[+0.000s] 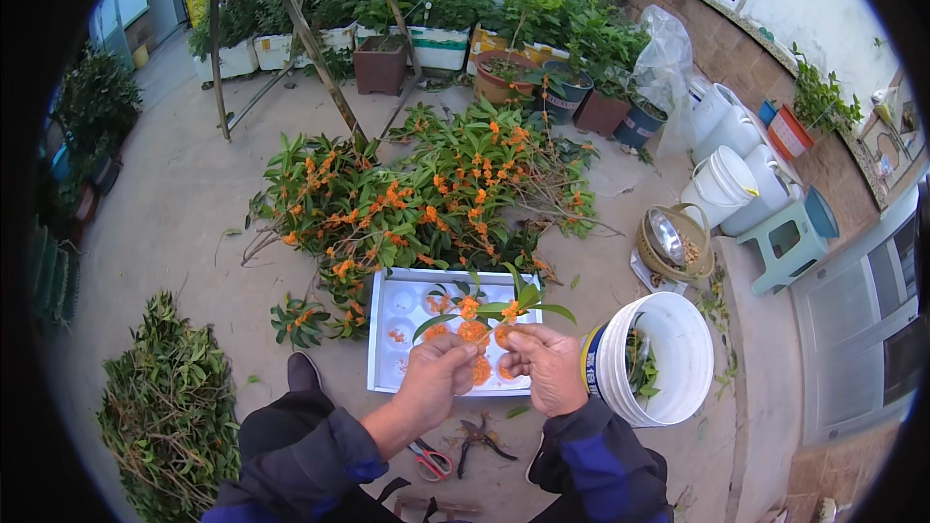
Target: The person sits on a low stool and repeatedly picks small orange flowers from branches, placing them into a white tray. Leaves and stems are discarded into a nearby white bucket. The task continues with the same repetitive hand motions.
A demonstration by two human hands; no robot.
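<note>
Both my hands meet over a white molded tray [383,370] whose round hollows hold orange blossoms. My left hand [436,374] pinches the stem of a leafy sprig with orange flowers [510,311]. Fingers of my right hand [541,363] are closed at the same sprig, close to its blossoms; exactly what they grip is partly hidden. Beyond the tray lies a large heap of cut osmanthus-like branches [436,196] with orange flower clusters. On the ground below my hands are pruning shears [476,439] and red-handled scissors [434,463].
A white bucket [672,356] with some leaves inside stands right of the tray. Stripped leafy twigs [171,407] are piled at left. A wicker basket [643,243], a pale green stool [788,247] and white containers [719,189] stand at right; wooden poles [309,36] rise behind the heap.
</note>
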